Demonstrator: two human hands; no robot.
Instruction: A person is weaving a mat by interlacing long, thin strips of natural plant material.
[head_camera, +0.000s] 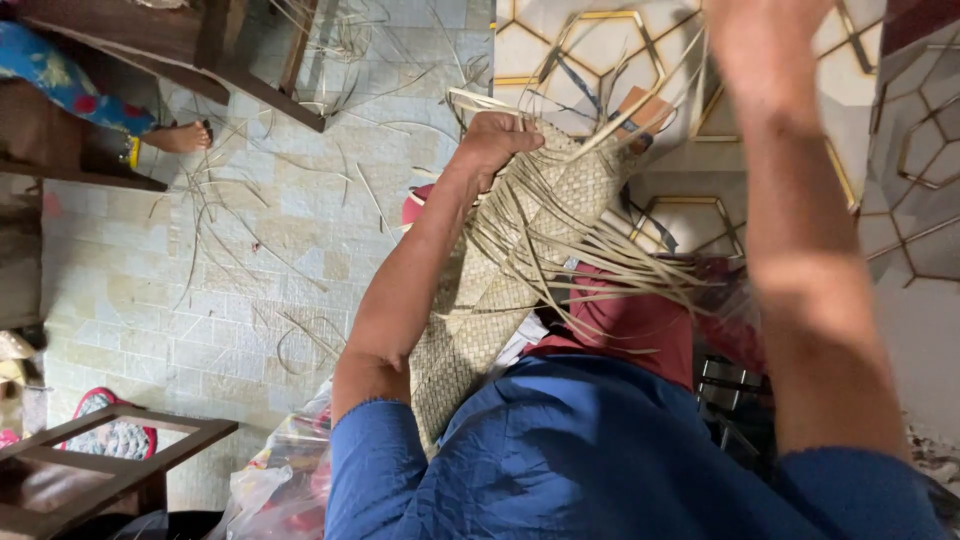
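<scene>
Fingers of left hand (497, 140) hidden behind woven mat (520, 250); right hand (765, 45) blurred, cropped.

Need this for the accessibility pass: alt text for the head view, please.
Seen from above, a person in blue sleeves grips the top edge of a half-woven straw mat with the left hand, while the blurred right hand is raised near loose strands. Stray straw lies on the tiled floor.

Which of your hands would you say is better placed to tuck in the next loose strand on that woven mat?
Probably the right hand: it is raised by the loose strands, while the left hand grips the woven mat.
</scene>
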